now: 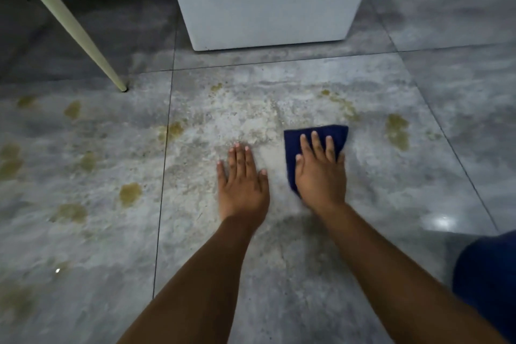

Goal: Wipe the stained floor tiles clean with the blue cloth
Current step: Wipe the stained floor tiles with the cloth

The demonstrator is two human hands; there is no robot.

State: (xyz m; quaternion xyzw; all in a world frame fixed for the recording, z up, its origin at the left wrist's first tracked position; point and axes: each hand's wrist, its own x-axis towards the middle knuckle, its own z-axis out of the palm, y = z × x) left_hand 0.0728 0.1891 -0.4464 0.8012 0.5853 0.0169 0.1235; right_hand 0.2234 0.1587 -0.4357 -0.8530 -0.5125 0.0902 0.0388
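Stained floor tiles (307,274), blue cloth (291,156) under right hand (321,176), cabinet edge (268,45) well beyond

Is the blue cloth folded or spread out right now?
Folded, it seems: the blue cloth is a compact rectangle, pressed flat on the tile under the right hand.

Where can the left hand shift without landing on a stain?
Bare tile lies between the forearms, and right of the blue cloth past the yellow stain. Crowded: the left tile, dotted with yellow blotches, and the smeared patch ahead of the left hand.
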